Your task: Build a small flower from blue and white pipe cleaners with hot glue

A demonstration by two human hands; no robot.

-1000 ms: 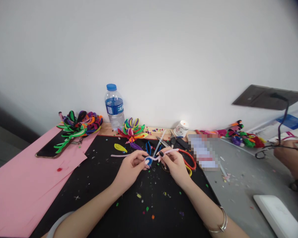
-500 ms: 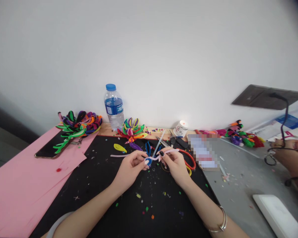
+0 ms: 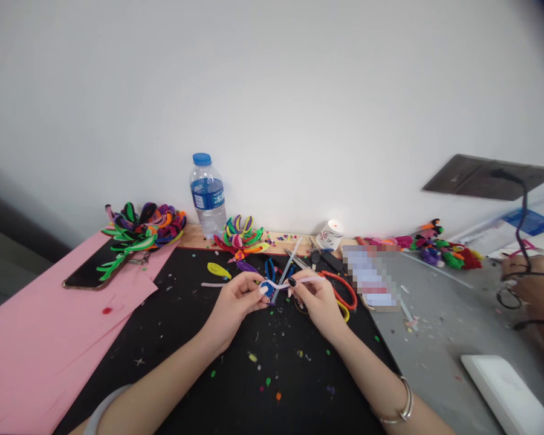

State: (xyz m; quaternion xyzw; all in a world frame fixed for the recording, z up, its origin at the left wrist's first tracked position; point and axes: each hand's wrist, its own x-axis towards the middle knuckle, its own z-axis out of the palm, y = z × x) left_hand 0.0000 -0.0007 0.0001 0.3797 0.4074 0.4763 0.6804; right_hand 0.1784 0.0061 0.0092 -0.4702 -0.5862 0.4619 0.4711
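Observation:
Over the black mat, my left hand pinches a small blue piece and a pale lilac strip between thumb and fingers. The same strip runs across to my right hand, whose thumb and forefinger are closed on it. A pale straight stick slants up behind the strip. Yellow and purple loops lie beyond my left hand. Red-handled scissors rest just right of my right hand, partly hidden by it.
A bottle, colourful fuzzy bundles and a white roll stand along the wall. A phone lies on pink paper. Another person's hand with a black cable is at right, near a white device.
The blue piece has turned and shifted slightly left with my left fingers. My right fingertips have moved slightly along with the strip. The other person's hand at right has shifted a little.

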